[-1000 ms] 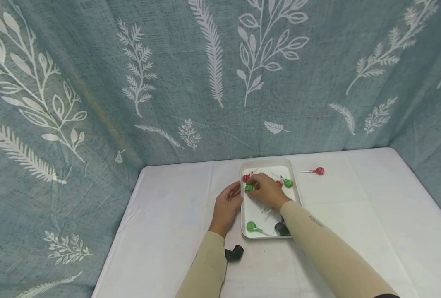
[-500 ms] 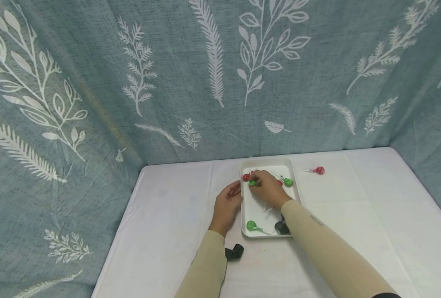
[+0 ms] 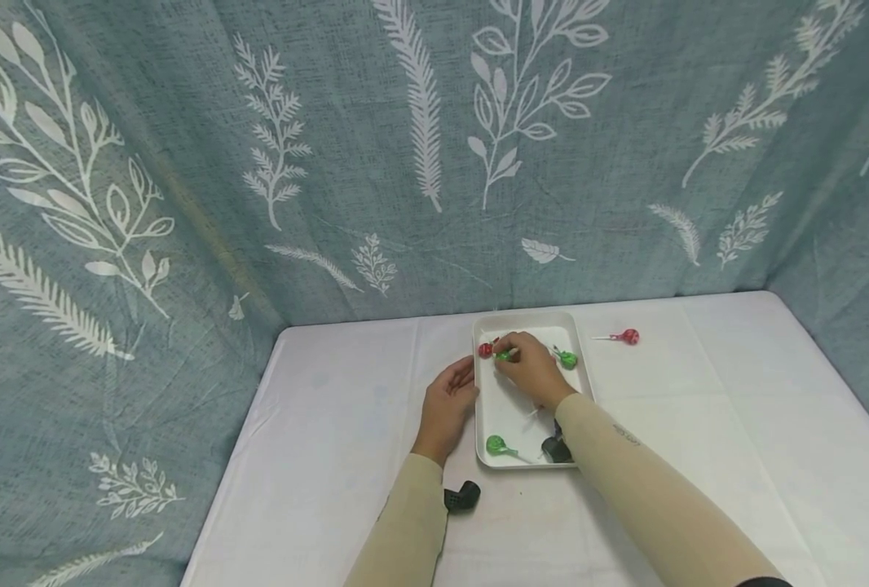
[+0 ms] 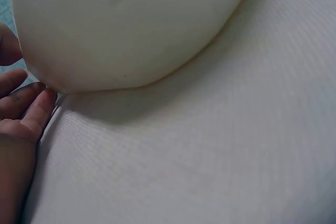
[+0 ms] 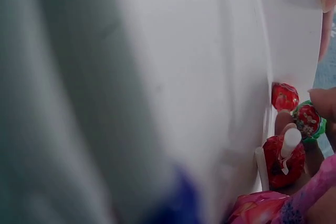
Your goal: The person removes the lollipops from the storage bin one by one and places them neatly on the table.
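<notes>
Tray point(image 3: 504, 414): red lollipops point(image 3: 485, 350) and green lollipops point(image 3: 496, 445) inside.
From afar I see the right hand point(image 3: 533, 368) pinching one green lollipop point(image 5: 308, 120) within it; left hand point(image 3: 445, 408), fingers loosely extended, touching its left wall; lone red lollipop point(image 3: 630, 337) outside, right.

1. Green-wrapped lollipop point(image 3: 504, 356): pinched between the right hand's point(image 3: 528, 364) thumb and fingers above the tray's far left part; the right wrist view shows a red patch on its wrapper.
2. White tray point(image 3: 504, 408): rectangular, shallow, rounded corners, lying flat; the left hand's point(image 3: 445, 408) fingertips touch its left side.
3. Red lollipop point(image 3: 485, 350): in the tray's far left part, beside the held one.
4. Second green lollipop point(image 3: 568, 359): by the tray's right wall.
5. Third green lollipop point(image 3: 496, 445): near left corner, stick pointing right.
6. More red wrappers point(image 5: 283, 163): partly hidden near the right hand.
</notes>
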Demonstrator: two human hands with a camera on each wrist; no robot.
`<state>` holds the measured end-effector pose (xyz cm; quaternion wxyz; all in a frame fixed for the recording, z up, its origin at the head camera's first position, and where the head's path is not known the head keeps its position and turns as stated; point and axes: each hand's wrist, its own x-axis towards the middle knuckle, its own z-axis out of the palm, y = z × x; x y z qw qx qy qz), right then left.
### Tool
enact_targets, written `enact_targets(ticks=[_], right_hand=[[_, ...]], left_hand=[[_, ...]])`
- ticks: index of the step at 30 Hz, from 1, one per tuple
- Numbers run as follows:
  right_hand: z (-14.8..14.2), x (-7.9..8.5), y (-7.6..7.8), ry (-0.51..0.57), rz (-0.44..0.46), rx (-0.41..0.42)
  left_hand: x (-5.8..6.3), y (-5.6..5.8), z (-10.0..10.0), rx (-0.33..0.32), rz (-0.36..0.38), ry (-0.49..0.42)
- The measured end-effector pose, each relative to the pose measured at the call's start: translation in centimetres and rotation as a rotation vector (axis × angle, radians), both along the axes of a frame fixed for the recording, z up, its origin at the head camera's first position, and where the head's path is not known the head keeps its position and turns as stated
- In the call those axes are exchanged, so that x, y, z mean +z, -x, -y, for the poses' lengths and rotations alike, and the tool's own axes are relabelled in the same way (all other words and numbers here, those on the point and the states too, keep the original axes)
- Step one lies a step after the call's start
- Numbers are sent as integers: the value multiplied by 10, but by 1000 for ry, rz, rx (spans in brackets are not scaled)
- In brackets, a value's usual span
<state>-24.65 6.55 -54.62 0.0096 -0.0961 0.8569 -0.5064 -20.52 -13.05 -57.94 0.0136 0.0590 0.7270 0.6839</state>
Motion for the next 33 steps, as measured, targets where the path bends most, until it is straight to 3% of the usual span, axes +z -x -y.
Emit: enact_targets(ticks=[7,16,33], right_hand=[[0,5,0,45,42,-36],[-3,9,1,32,-31,-61],[-23,12,-1,93,23,-107]], left_hand=[[0,2,-1,-8,-8,-25],[1,2,-1,0,-9,-14],[-1,1,-2,18,-9,-2]])
